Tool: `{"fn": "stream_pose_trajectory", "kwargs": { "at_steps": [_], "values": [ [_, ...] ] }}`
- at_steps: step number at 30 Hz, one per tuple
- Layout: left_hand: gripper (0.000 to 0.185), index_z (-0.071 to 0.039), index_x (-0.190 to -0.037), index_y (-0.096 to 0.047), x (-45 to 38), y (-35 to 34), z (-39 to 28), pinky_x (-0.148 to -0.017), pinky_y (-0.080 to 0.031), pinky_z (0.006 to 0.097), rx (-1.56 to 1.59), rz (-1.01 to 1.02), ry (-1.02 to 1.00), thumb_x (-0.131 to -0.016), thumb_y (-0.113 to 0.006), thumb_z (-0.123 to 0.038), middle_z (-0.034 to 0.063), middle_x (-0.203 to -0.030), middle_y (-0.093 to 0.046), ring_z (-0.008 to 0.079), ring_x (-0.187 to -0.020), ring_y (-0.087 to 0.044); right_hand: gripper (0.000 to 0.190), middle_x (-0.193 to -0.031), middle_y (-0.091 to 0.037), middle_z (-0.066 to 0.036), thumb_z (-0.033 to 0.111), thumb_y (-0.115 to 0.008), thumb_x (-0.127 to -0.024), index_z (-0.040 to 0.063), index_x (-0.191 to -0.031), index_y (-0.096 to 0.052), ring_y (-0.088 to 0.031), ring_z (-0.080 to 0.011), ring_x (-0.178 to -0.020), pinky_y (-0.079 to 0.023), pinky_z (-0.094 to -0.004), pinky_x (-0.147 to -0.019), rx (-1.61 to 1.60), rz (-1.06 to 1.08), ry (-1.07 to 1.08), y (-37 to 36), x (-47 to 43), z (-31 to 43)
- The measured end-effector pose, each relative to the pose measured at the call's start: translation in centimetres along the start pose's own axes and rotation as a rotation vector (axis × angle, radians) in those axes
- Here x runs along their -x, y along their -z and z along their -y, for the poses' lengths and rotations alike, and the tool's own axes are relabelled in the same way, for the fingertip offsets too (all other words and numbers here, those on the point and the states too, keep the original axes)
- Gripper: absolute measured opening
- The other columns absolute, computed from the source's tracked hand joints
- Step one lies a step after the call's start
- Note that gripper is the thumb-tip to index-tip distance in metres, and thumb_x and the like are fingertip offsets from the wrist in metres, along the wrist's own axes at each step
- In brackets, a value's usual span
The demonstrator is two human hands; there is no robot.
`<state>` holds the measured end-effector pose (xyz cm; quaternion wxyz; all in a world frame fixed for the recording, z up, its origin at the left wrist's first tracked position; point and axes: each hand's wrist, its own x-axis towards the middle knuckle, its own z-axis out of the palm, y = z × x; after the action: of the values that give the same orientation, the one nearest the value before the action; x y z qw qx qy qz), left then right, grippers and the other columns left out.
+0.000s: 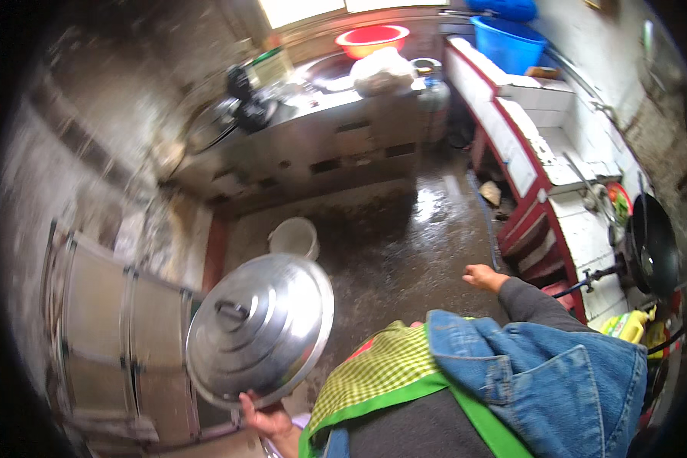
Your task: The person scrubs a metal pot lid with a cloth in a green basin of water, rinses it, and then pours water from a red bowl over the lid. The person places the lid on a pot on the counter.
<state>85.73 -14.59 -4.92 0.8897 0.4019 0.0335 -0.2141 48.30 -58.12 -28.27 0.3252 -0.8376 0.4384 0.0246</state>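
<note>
My left hand (268, 422) grips a large round metal pot lid (263, 338) by the near part of its rim. The lid is tilted, its domed outer side and bar handle (232, 310) turned up towards me. Some of my fingers are hidden behind the rim. My right hand (484, 278) hangs over the wet floor (389, 252) with the fingers curled in, and nothing shows in it. Just past the far edge of the lid, a white bucket (293, 237) stands on the floor, partly covered by it.
A long stove counter (320, 151) crosses the far side, with a red basin (372, 40) and a whitish bag (382, 71). On the right runs a white-tiled counter (567, 209) with a black wok (654, 243). A panelled cabinet (97, 320) stands at left. A blue hose (484, 212) lies on the floor.
</note>
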Motion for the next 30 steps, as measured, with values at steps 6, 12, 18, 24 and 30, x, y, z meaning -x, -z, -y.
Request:
{"fn": "stream_pose_trajectory", "kwargs": {
  "at_steps": [6, 12, 18, 24, 30],
  "values": [
    [0.049, 0.010, -0.108, -0.055, -5.5, -0.7, 5.0, -0.079, -0.051, 0.0372, -0.508, -0.524, -0.646, -0.090, -0.046, -0.034, 0.0222, -0.100, -0.060, 0.0265, -0.088, -0.059, 0.029, -0.095, -0.063, -0.017, 0.029, -0.054, -0.082, 0.007, -0.100, -0.060, -0.059, -0.0333, -0.093, -0.047, -0.0411, -0.079, -0.122, 0.108, -0.146, 2.0, -4.4, 1.7],
    [0.041, 0.000, -0.104, -0.058, -8.9, -2.7, 0.8, -0.085, -0.042, 0.0378, -0.341, -0.048, -0.235, -0.082, -0.059, -0.034, 0.0112, -0.100, -0.060, 0.0236, -0.092, -0.054, 0.033, -0.102, -0.062, -0.016, 0.032, -0.054, -0.080, 0.009, -0.103, -0.062, -0.058, -0.0320, -0.099, -0.045, -0.0406, -0.085, 0.026, 0.319, -0.185, -1.3, -2.6, 1.3],
    [0.015, -0.011, -0.080, -0.067, -14.0, -8.8, -1.0, -0.081, -0.047, 0.0359, -0.089, 0.158, 0.142, -0.082, -0.065, -0.026, 0.0019, -0.079, -0.067, 0.0153, -0.076, -0.062, 0.029, -0.095, -0.064, -0.017, 0.029, -0.058, -0.080, 0.007, -0.097, -0.063, -0.060, -0.0310, -0.092, -0.047, -0.0389, -0.080, -0.095, 0.137, -0.366, -1.5, -1.1, 1.4],
    [0.019, -0.008, -0.085, -0.068, -19.7, -10.3, -0.2, -0.086, -0.046, 0.0395, 0.039, 0.390, 0.321, -0.084, -0.061, -0.026, 0.0051, -0.086, -0.068, 0.0176, -0.081, -0.063, 0.030, -0.092, -0.064, -0.017, 0.031, -0.057, -0.081, 0.007, -0.098, -0.061, -0.060, -0.0333, -0.089, -0.047, -0.0408, -0.077, -0.105, 0.020, -0.324, -0.5, 0.2, 4.5],
    [0.022, -0.003, -0.098, -0.064, -24.9, -11.9, 4.0, -0.093, -0.042, 0.0424, 0.236, 0.666, 0.580, -0.084, -0.062, -0.020, 0.0091, -0.096, -0.067, 0.0217, -0.095, -0.059, 0.039, -0.082, -0.063, -0.012, 0.044, -0.049, -0.088, 0.007, -0.095, -0.059, -0.061, -0.0247, -0.081, -0.049, -0.0359, -0.068, -0.289, -0.053, -0.453, 0.6, 1.5, 7.5]
  ]
}}
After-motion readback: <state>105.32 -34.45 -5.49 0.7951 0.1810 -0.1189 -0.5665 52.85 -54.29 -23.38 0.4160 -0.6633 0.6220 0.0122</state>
